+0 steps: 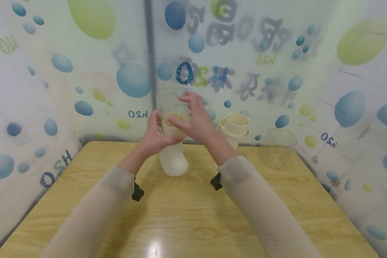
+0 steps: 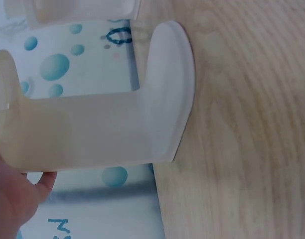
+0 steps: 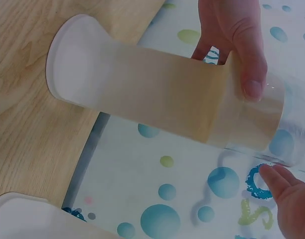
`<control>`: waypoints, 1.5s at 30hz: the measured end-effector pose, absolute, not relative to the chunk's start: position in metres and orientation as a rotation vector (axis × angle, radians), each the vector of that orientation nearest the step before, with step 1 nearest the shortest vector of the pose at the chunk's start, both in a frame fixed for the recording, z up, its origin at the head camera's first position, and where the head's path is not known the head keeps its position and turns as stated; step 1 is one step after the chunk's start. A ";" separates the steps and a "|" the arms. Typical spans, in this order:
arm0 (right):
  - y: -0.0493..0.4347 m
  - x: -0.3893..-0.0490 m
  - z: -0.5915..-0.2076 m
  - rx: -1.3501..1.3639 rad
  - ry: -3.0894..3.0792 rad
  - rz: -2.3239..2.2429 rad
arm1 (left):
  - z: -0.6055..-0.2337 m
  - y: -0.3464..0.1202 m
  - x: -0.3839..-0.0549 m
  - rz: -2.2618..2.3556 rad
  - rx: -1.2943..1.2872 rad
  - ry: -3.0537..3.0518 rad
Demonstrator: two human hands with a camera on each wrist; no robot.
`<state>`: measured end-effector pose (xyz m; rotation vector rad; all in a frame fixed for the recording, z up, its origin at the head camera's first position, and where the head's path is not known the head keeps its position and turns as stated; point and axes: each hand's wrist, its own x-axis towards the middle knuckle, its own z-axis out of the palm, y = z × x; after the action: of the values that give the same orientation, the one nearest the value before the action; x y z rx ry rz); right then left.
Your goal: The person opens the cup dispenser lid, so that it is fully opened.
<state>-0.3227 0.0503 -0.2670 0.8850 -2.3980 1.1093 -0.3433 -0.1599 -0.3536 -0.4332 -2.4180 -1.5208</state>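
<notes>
A cream plastic stand with a rounded, flared foot is upright on the table. A clear plastic container sits over the collar at its top. My left hand grips the stand near that collar, thumb across the front and fingers behind; the right wrist view shows its thumb over the clear wall. From the right, my right hand holds the clear container, thumb across its front and fingers near its upper rim. In the right wrist view, the right fingertips are right at the container's side.
A second cream stand with a raised round collar is behind my right forearm. Another clear container rests at the table's back right. The wooden table backs onto a patterned curtain, with more curtain on both sides.
</notes>
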 end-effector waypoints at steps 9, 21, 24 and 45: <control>0.053 -0.326 -0.276 0.902 -2.322 1.199 | -0.360 -0.141 -0.326 -1.357 -0.305 -2.327; 0.054 -0.327 -0.283 0.846 -2.262 1.378 | -0.364 -0.125 -0.310 -1.297 -0.212 -2.280; 0.049 -0.325 -0.285 0.787 -2.224 1.373 | -0.365 -0.121 -0.306 -1.291 -0.194 -2.268; 0.036 -0.309 -0.273 0.421 -2.184 1.504 | -0.359 -0.113 -0.307 -1.487 -0.222 -2.296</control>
<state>-0.3092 0.0355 -0.2732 0.4206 -2.1844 1.5038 -0.3071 -0.1130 -0.3588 -0.2219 -2.2962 -1.4875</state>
